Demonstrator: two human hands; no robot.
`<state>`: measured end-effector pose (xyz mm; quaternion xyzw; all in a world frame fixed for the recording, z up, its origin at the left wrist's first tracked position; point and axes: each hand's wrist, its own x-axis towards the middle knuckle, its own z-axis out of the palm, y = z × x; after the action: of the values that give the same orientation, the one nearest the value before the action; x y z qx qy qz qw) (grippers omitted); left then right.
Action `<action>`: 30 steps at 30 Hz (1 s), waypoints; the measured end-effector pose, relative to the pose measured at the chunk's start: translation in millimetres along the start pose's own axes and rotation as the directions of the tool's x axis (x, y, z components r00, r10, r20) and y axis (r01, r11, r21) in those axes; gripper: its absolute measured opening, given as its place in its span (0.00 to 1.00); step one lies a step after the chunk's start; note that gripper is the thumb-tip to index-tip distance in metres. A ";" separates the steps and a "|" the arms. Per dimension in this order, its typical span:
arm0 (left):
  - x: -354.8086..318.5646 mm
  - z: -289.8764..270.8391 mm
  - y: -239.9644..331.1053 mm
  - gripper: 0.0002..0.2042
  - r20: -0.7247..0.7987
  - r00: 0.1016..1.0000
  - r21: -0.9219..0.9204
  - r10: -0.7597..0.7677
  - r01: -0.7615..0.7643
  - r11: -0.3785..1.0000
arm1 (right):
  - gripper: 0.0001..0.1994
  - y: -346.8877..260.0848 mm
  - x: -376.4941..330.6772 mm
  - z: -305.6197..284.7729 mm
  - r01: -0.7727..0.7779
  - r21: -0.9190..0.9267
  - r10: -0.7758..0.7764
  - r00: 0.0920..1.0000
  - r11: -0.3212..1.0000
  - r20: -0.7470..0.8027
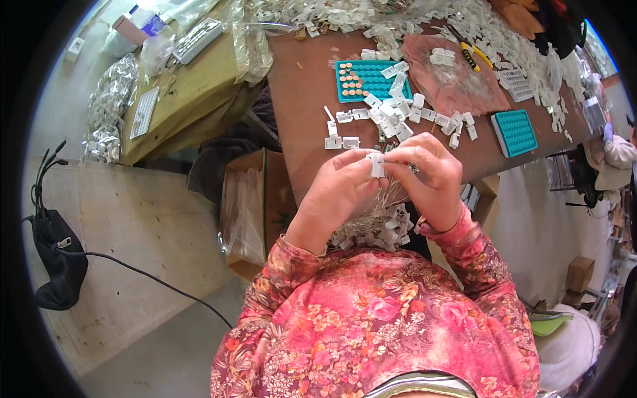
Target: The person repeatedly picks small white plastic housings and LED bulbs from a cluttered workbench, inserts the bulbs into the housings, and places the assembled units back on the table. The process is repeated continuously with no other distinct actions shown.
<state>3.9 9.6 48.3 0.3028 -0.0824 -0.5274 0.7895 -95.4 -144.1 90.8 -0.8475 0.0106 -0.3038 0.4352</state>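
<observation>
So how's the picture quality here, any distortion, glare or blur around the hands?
Head view: strong fisheye, black corners, table edges bowing near the rim; even daylight, soft shadows; a bright blown-out patch top left; left hand, right hand and the white part between them fairly sharp; far pile soft.

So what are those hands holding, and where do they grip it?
A small white plastic piece, pinched between both hands: the left hand grips its left side, the right hand its right side. Finer detail cannot be told.
</observation>
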 end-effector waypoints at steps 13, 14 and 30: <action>5.6 -12.8 -7.1 0.11 0.066 0.997 -0.107 0.037 -0.030 0.994 | 0.07 -1.3 9.5 -14.2 0.170 -0.262 -0.192 0.980 0.950 -0.058; 5.6 -13.3 -6.6 0.11 0.055 0.998 -0.119 0.022 -0.015 0.993 | 0.06 -0.2 9.5 -15.0 0.146 -0.167 -0.160 0.984 0.975 -0.078; 1.9 -7.9 -1.1 0.13 0.042 0.997 -0.053 0.059 -0.057 0.997 | 0.02 16.0 6.7 -5.1 -0.137 0.192 0.103 0.978 0.972 0.180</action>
<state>7.4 10.8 41.0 0.2684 -0.0946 -0.5127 0.8100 -88.7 -159.6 84.5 -0.8191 -0.0059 -0.2036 0.5364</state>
